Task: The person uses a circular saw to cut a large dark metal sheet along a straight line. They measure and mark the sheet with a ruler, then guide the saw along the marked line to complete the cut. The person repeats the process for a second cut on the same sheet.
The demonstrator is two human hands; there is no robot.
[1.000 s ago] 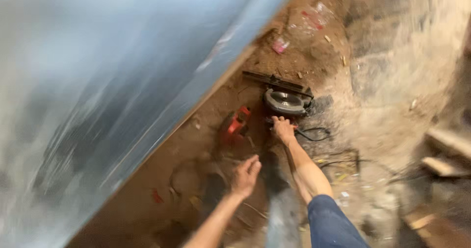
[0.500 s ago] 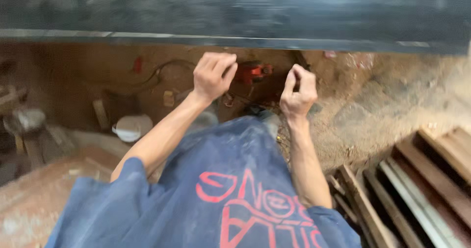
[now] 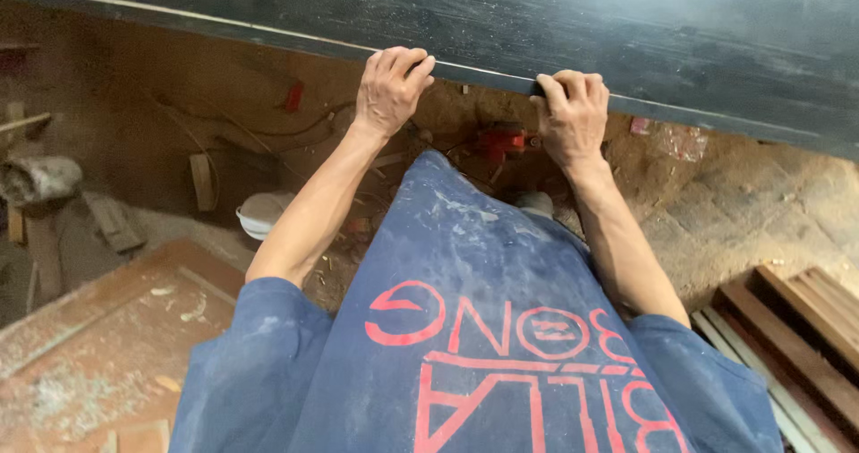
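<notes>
A large dark sheet panel (image 3: 626,23) spans the top of the view, its pale lower edge running from left to right. My left hand (image 3: 391,86) curls its fingers over that edge. My right hand (image 3: 573,113) grips the same edge a short way to the right. Both arms reach forward from my blue shirt (image 3: 483,328) with red lettering. Below and between the hands, a red power tool (image 3: 503,140) lies on the dirt floor, partly hidden by my shirt.
A white bowl (image 3: 264,213) sits on the ground to the left of my left arm. A dusty wooden board (image 3: 107,328) lies at lower left, with wood scraps and cables (image 3: 268,131) beyond it. Stacked wooden slats (image 3: 805,319) lie at lower right.
A second ago my hands reached toward tools on the floor. They have since risen to the panel's edge and closed on it, and the view has swung to face the panel.
</notes>
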